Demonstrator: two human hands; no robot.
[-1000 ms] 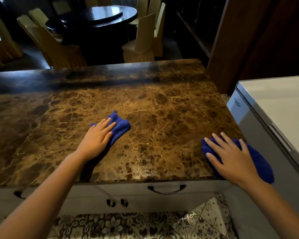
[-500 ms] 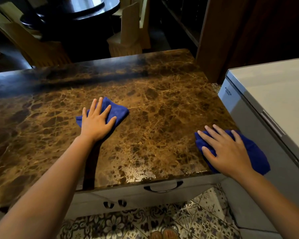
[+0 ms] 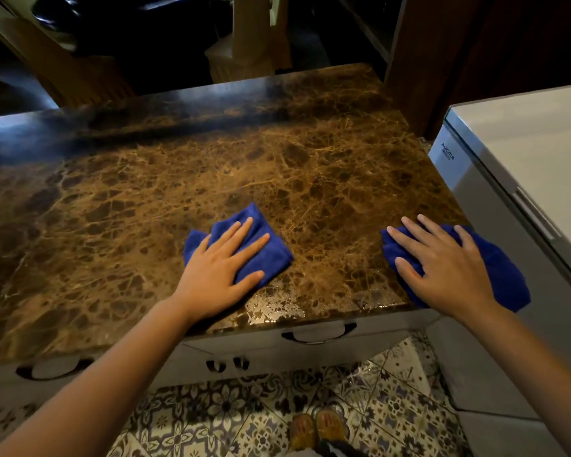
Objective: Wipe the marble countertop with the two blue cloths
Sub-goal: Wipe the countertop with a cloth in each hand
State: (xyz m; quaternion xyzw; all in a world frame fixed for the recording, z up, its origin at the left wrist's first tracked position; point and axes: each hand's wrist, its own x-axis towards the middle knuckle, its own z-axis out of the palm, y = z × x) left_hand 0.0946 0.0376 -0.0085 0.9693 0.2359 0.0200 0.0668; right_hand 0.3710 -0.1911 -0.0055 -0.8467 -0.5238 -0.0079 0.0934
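Both palms are down on the marble countertop [image 3: 211, 166], one cloth under each. The left hand [image 3: 216, 270] lies flat with its fingers spread wide and straight across the left cloth [image 3: 264, 255], pressing rather than gripping; the cloth is bunched into a loose fold, its far corner poking out beyond the fingertips. The right hand [image 3: 442, 268] is just as open, fingers fanned over the right cloth [image 3: 505, 275], which sits at the countertop's right front corner and spills past the edge toward the white freezer [image 3: 515, 159] beside it.

A wet sheen [image 3: 274, 308] glistens near the countertop's front edge, just beside the left cloth, above the drawer handle [image 3: 318, 334]. That patch looks like the next thing to catch, so a short sweep of the left cloth back toward the front edge should pick it up.

To do this well, I'd say keep the palms flat and the pressure even, so each cloth slides with its hand instead of rolling up. The right cloth hangs half off the countertop; drawing it back onto the stone would give it full contact and keep it from slipping down. The far, darker half of the countertop probably needs long overlapping strokes, with no dry strip left between the two cloths
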